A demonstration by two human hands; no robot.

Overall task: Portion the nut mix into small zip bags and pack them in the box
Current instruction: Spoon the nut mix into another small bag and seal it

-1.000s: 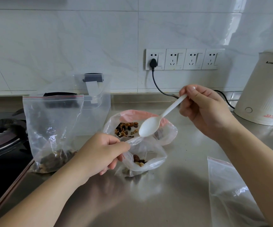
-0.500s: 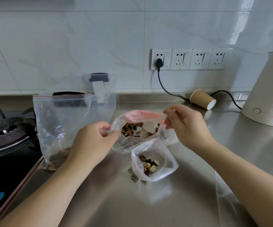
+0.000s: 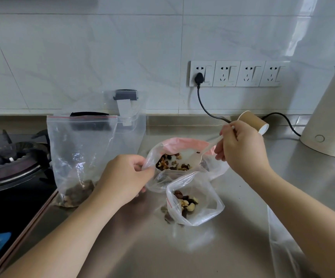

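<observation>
A large clear bag of nut mix (image 3: pixel 182 155) with a pink rim lies open on the steel counter. My left hand (image 3: pixel 125 175) pinches its left edge. My right hand (image 3: pixel 241 147) grips a white plastic spoon (image 3: pixel 199 155), whose bowl is down inside that bag among the nuts. In front of it lies a small zip bag (image 3: pixel 196 201), open, with a few nuts inside. Another zip bag (image 3: pixel 78 157) stands upright at the left with nuts at its bottom. Behind it stands a clear plastic box (image 3: pixel 132 121).
A gas hob (image 3: pixel 12 163) lies at the left edge. A paper cup (image 3: pixel 253 122) lies on its side near the wall, beside a black cable. A white kettle (image 3: pixel 331 117) stands at the right. More clear plastic bags (image 3: pixel 283 247) lie at the lower right.
My left hand let go of the small zip bag and took the big bag's edge. The spoon went from above the bags down into the nut mix.
</observation>
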